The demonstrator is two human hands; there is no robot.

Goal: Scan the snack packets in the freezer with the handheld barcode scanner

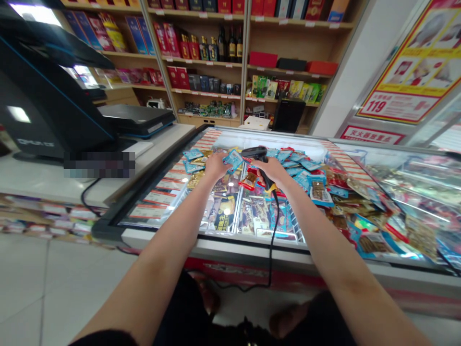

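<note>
My left hand (216, 166) is closed on a small blue snack packet (233, 160), held above the glass top of a freezer chest (169, 199). In my right hand (272, 170) is a black barcode scanner (255, 153), its head turned left toward the packet. A cable (276, 216) hangs from its handle over the front edge. Just below the scanner is a red snack packet (249, 179); whether my right fingers touch it I cannot tell. Blue and gold packets (194, 166) lie left of my left hand. More blue packets (298, 166) are heaped right of the scanner.
A counter (162, 144) on the left carries a black checkout terminal (54, 96) and a flat black scale (139, 117). Mixed packets (374, 235) spread over the glass at right. Shelves of bottles and boxes (205, 48) stand behind the freezer.
</note>
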